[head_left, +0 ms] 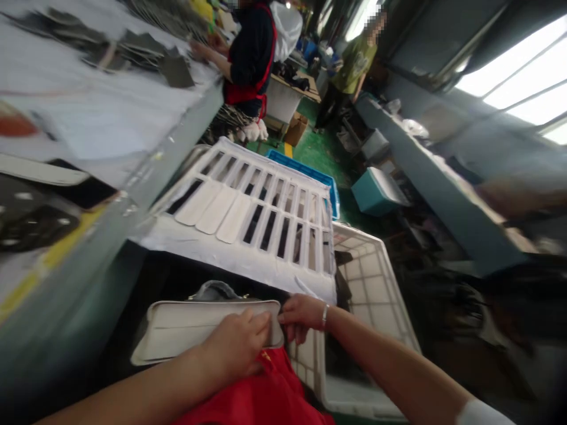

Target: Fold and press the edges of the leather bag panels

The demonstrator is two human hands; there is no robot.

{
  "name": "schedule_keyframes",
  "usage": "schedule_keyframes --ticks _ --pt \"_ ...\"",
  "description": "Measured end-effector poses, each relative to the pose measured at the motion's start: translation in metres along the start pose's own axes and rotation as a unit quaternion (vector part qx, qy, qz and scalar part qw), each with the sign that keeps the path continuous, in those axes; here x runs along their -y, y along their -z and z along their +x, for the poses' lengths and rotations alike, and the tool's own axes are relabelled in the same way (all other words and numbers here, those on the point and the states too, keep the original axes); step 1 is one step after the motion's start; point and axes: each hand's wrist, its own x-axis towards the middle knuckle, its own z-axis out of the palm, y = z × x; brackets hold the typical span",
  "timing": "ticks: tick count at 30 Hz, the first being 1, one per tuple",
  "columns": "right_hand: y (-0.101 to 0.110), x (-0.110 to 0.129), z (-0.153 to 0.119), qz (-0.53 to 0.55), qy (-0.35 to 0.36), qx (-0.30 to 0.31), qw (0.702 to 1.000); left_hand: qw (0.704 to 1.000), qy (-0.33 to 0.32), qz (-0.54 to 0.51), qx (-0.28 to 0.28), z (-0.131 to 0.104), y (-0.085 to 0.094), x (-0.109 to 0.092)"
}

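Note:
A white handbag (190, 321) with rounded corners and a dark handle along its far side lies low in the view, close to a red apron. Across its right part is my left hand (241, 339), with the fingers curled over the edge and pressed on the white face. My right hand (303, 317) is closed at the bag's right corner, thumb and fingers pinched against its rim. Whatever its fingertips hold besides the rim is hidden. Just beyond sits a white slotted rack (266, 254) with several white strips (208, 206) laid on it.
A white crate (376, 283) stands to the right, with a blue crate (332, 192) behind the rack. At left runs a long worktable (133, 124) carrying grey pieces. Two other people (248, 59) are farther off. A teal box (374, 192) rests on the green floor.

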Motion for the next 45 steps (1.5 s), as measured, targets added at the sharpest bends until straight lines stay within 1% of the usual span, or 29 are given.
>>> schedule_keyframes --ticks 2,3,4,5,6,7,8,9,10,11,12,13,15,16,18,19,21,23,25,26,27,28,29,31,34,36,39,42,45 --pt "-0.007 0.003 -0.002 -0.025 -0.003 -0.042 0.999 1.0 -0.013 -0.027 -0.004 -0.007 0.013 -0.002" --pt "-0.01 0.003 -0.003 -0.046 0.003 -0.061 0.997 0.998 -0.019 -0.06 -0.017 -0.015 0.021 -0.001" --pt "-0.012 0.003 -0.005 -0.062 0.012 -0.072 0.995 0.993 -0.016 -0.106 -0.04 -0.026 0.029 0.001" --pt "-0.015 0.002 -0.006 -0.072 0.02 -0.083 0.994 0.983 -0.002 -0.164 -0.078 -0.041 0.037 0.005" --pt "-0.017 0.0 -0.007 -0.077 0.027 -0.091 0.993 0.966 0.033 -0.224 -0.128 -0.059 0.043 0.011" --pt "-0.019 -0.001 -0.009 -0.075 0.032 -0.102 0.991 0.936 0.087 -0.283 -0.188 -0.079 0.046 0.018" --pt "-0.021 -0.003 -0.01 -0.07 0.034 -0.114 0.99 0.895 0.154 -0.326 -0.261 -0.099 0.047 0.028" --pt "-0.023 -0.004 -0.01 -0.065 0.035 -0.124 0.99 0.848 0.249 -0.342 -0.32 -0.118 0.044 0.04" --pt "-0.025 -0.005 -0.011 -0.06 0.035 -0.133 0.989 0.797 0.335 -0.349 -0.362 -0.134 0.039 0.053" --pt "-0.026 -0.006 -0.01 -0.057 0.036 -0.138 0.988 0.765 0.381 -0.371 -0.363 -0.148 0.031 0.065" --pt "-0.027 -0.006 -0.01 -0.055 0.035 -0.138 0.988 0.747 0.395 -0.414 -0.337 -0.157 0.022 0.076" --pt "-0.027 -0.006 -0.009 -0.054 0.034 -0.136 0.989 0.734 0.391 -0.467 -0.3 -0.162 0.012 0.084" --pt "-0.029 -0.006 -0.008 -0.057 0.037 -0.131 0.989 0.72 0.358 -0.544 -0.243 -0.162 -0.005 0.092" --pt "-0.029 -0.006 -0.007 -0.06 0.038 -0.13 0.989 0.714 0.34 -0.568 -0.23 -0.159 -0.01 0.092" --pt "-0.029 -0.007 -0.007 -0.071 0.043 -0.13 0.988 0.71 0.312 -0.591 -0.221 -0.152 -0.014 0.09" --pt "-0.028 -0.008 -0.008 -0.078 0.048 -0.132 0.987 0.714 0.302 -0.596 -0.211 -0.149 -0.014 0.09" --pt "-0.024 -0.008 -0.012 -0.112 0.045 -0.131 0.984 0.737 0.29 -0.588 -0.166 -0.149 -0.008 0.092" --pt "-0.016 -0.005 -0.018 -0.165 0.042 -0.129 0.977 0.783 0.285 -0.543 -0.109 -0.152 -0.001 0.101" --pt "-0.008 0.0 -0.024 -0.217 0.095 -0.166 0.957 0.834 0.275 -0.472 -0.08 -0.153 0.006 0.114" --pt "-0.005 0.004 -0.027 -0.236 0.144 -0.198 0.94 0.852 0.267 -0.442 -0.089 -0.151 0.01 0.12" --pt "-0.003 0.007 -0.028 -0.251 0.2 -0.233 0.918 0.862 0.263 -0.421 -0.102 -0.146 0.014 0.125" --pt "-0.003 0.011 -0.028 -0.269 0.253 -0.258 0.893 0.873 0.255 -0.403 -0.106 -0.138 0.019 0.128" --pt "-0.005 0.014 -0.027 -0.293 0.296 -0.269 0.869 0.885 0.243 -0.385 -0.101 -0.128 0.024 0.128" --pt "-0.011 0.017 -0.022 -0.354 0.35 -0.261 0.827 0.915 0.196 -0.346 -0.068 -0.102 0.034 0.12" --pt "-0.02 0.018 -0.012 -0.439 0.379 -0.268 0.769 0.957 0.084 -0.278 -0.021 -0.06 0.047 0.098" --pt "-0.022 0.016 -0.008 -0.477 0.374 -0.285 0.742 0.97 0.024 -0.241 -0.007 -0.04 0.052 0.084" --pt "-0.02 0.012 -0.005 -0.539 0.365 -0.29 0.702 0.977 -0.013 -0.214 0.001 -0.023 0.051 0.074" --pt "-0.021 0.007 -0.005 -0.583 0.375 -0.278 0.665 0.981 -0.018 -0.195 0.009 -0.018 0.043 0.071" --pt "-0.024 0.003 -0.007 -0.597 0.387 -0.271 0.649 0.987 -0.024 -0.158 0.013 -0.02 0.031 0.073"
